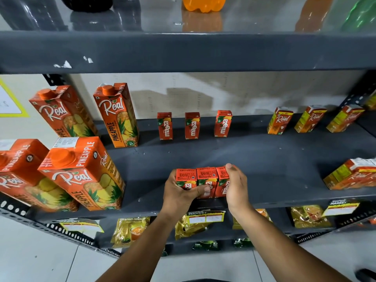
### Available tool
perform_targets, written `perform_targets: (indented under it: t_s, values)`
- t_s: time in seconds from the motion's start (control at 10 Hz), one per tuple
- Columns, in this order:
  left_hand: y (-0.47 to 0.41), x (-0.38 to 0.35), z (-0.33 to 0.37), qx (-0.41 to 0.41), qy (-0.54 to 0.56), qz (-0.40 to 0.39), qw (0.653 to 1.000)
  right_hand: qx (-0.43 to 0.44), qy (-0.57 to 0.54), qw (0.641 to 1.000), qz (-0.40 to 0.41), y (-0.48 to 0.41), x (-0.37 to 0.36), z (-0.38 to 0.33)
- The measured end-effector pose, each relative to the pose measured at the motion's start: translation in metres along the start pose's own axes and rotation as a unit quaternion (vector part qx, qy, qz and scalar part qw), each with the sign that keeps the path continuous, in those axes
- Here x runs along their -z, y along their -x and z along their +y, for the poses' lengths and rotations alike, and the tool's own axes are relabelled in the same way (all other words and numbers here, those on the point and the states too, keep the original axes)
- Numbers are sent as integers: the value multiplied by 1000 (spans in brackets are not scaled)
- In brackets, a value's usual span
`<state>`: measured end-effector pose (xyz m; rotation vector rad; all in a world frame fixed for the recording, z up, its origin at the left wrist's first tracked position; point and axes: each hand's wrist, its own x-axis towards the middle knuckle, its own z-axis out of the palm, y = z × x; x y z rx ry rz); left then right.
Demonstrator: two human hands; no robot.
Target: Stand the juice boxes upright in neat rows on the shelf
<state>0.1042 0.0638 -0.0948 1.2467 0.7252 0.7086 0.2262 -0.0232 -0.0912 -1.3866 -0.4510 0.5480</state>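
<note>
Head view. Dark grey shelf (264,159), seen from above and in front.

Three small red juice boxes (206,180) stand upright, pressed side by side in one row near the front edge. Both hands clamp this row from its ends. Left hand (179,192): fingers wrapped round the left-end box, thumb (201,189) laid across the front of the left and middle boxes. Right hand (236,184): palm flat against the right-end box, fingers behind it and hidden, thumb tip (228,166) up at the box's top corner. So both hands are closed on the boxes.

Beyond the fingertips, at the back of the shelf: three more small red boxes (192,125), upright, spaced apart.

Left of the left hand: four tall pineapple cartons (85,174), two at the front, two behind, all upright with caps on top. Contents not visible.

Right of the right hand, at the back: three small orange-and-yellow boxes (310,119), upright, spaced apart. Near the front right edge, one more box of that kind (350,176), blurred; cannot tell whether it stands or leans.

Below the wrists, on the lower shelf: gold packets (130,231) behind yellow price tags (205,217).

Above: bottoms of orange (203,4) and green (360,13) bottles on the upper shelf.
</note>
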Motion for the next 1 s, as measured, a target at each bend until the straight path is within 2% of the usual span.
perform_targets:
  t_s: [0.3,0.8,1.0]
  values:
    - [1,2,-4,-13,3,-16,1000,8,8,1000,14,3,-2,0]
    - [3,13,-9,-32,-57,-55,996,6,23,1000,18,5,-2,-1]
    - [32,11,14,-58,-11,32,998,54,1,998,26,20,25,-16]
